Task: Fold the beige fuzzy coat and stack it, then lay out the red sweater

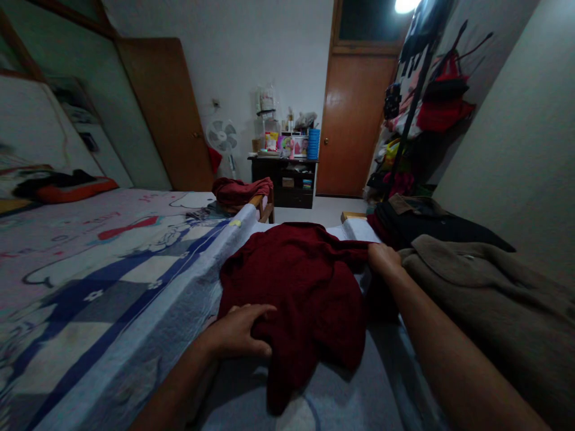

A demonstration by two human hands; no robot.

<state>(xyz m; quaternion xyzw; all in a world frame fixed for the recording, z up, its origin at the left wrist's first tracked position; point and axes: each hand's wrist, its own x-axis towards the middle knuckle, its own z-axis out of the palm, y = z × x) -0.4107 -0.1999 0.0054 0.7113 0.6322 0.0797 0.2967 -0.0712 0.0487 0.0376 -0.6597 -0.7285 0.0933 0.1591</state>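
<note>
Hands were down on the bed (135, 311), both on a dark red sweater (296, 287) that lay crumpled across the blue-and-white blanket. Left hand (240, 331) pressed its near left edge, fingers (258, 311) loosely spread over the knit. Right hand (383, 258) sat at the far right corner, fingers curled shut, pinching the fabric. Just right of it, a brown coat (485, 287) and a black garment (431, 226) lay heaped. Farther off stood a dark cabinet (285, 179), a white fan (223, 136) and a wooden door (354, 120).

left hand (240, 331) flat, fingers spread, right hand (383, 258) closed, arm outstretched
</note>
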